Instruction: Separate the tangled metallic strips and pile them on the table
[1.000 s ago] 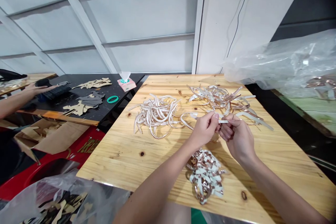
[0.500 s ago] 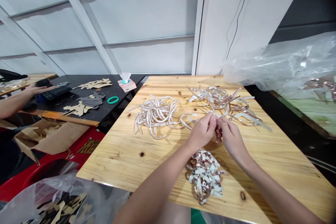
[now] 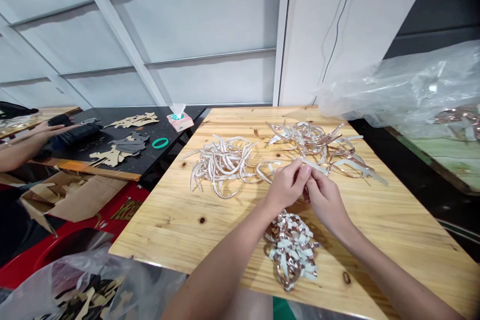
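My left hand [image 3: 288, 184] and my right hand [image 3: 323, 194] meet over the wooden table [image 3: 168, 230], both with fingers pinched together. A pale strip [image 3: 317, 167] shows at the fingertips, but most of what they grip is hidden. Just below lies a pile of short, curled white and rose-gold pieces [image 3: 294, 250]. Pale curved strips [image 3: 225, 160] are heaped to the left. Behind my hands is a loose heap of shiny rose-gold and white strips [image 3: 309, 137].
Another person's hands [image 3: 45, 132] rest by a dark bundle on the black table [image 3: 123, 160], with cut pieces, a green ring [image 3: 160, 143] and a tissue box [image 3: 180, 121]. Plastic bags [image 3: 412, 90] lie right; a scrap bag [image 3: 82, 295] and cardboard box [image 3: 75, 200] are lower left.
My right hand has shifted slightly left and turned, closer against my left. The dark reddish bit that showed between my hands is now hidden. The other person's hands have moved a little.
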{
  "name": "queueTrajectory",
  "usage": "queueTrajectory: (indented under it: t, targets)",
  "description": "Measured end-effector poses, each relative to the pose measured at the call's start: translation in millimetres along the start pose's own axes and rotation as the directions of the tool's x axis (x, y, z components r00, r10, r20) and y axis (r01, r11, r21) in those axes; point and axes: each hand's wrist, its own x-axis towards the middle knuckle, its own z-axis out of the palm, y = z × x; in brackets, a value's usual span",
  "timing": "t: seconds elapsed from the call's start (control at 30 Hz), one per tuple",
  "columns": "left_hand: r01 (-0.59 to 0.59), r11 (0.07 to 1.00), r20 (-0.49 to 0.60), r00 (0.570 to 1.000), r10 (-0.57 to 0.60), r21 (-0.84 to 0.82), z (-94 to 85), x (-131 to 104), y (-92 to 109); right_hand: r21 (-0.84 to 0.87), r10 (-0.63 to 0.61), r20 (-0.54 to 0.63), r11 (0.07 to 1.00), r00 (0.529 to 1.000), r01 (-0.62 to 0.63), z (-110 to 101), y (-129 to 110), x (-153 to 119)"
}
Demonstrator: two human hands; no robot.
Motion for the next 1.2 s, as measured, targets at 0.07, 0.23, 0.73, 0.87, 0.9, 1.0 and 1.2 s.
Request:
queueTrajectory:
  t: [0.07,0.23,0.73,0.87,0.9,1.0,1.2]
  targets:
    - [0.006,1.0,-0.002,1.0,-0.006,0.017,1.2,0.7,-0.8,-0.007,-0.006,-0.014,1.0,1.0,0.006,-0.9,0.1,0.4]
    - [0.009,0.999,-0.005,1.0,-0.009,0.048,3.7,2.3,-1.9,-0.009,-0.012,-0.033,1.0,0.999,0.012,-1.8,-0.6,1.4]
    - [0.034,0.998,0.018,0.999,-0.035,0.049,2.8,2.6,-3.3,-0.011,0.001,-0.02,1.0,1.0,-0.001,-1.7,2.9,1.9]
    - [0.043,0.998,0.024,0.999,-0.044,0.04,2.5,2.0,-4.3,-0.017,0.006,-0.005,1.0,1.0,-0.006,-2.2,1.7,2.0]
    - [0.046,0.998,0.028,0.998,-0.047,0.042,2.4,2.0,-4.5,-0.018,0.005,-0.005,1.0,1.0,-0.005,-2.1,1.3,1.9]
    - [0.053,0.996,0.043,0.998,-0.056,0.066,2.6,2.8,-5.0,-0.021,0.006,-0.013,1.0,1.0,-0.007,-1.5,0.9,1.4]
    - [0.029,0.997,0.028,0.999,-0.031,0.077,3.4,4.4,-2.3,0.045,0.038,-0.075,0.998,0.996,-0.035,1.1,2.9,0.0]
